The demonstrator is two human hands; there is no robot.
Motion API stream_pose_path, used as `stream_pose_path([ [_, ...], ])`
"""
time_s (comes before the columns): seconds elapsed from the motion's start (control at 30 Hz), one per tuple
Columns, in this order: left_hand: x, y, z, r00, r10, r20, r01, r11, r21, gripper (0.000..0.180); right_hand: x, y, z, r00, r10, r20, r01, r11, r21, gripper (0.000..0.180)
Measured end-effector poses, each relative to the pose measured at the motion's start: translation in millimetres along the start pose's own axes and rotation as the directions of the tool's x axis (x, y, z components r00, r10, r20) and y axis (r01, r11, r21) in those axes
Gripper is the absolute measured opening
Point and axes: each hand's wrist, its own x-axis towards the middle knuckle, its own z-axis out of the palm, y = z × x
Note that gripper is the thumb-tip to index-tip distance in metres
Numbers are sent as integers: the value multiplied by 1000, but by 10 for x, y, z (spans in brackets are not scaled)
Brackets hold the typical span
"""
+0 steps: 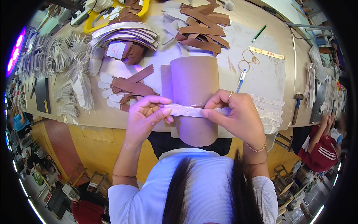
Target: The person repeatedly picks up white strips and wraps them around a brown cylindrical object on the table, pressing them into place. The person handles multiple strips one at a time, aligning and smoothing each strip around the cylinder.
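Observation:
Between my two hands a narrow whitish strip (188, 111) is stretched across a brown half-round form (195, 82) at the table's near edge. My left hand (151, 111) pinches the strip's left end between thumb and fingers. Farther along to the right, my right hand (235, 112) grips it with thumb and forefinger. A thin edge of brown shows just behind the strip; whether it belongs to it I cannot tell. Brown strips with pale ends (134, 87) lie left of the form. Several pale strips (270, 112) are spread beside my right wrist.
Behind the form lies a heap of brown strips (203, 28). A tied bundle of curved strips (126, 35) sits by a yellow basket (89, 24). A blue pen (241, 80), rubber bands (248, 59), ruler (266, 52), green pencil (259, 33) and hammer (297, 106) lie rightward.

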Motion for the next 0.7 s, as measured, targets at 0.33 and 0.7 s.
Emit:
stream_pose_path([
  [0.33, 128, -218, -1, 998, 57, -3, -57, 996, -64, 29, 5, 42, -22, 999, 24, -49, -30, 991, -130, 26],
  [0.7, 60, -291, -68, 992, 122, -35, -124, 991, -57, 30, -163, 414, -340, 967, 250, 39, -252, 935, 250, 26],
])
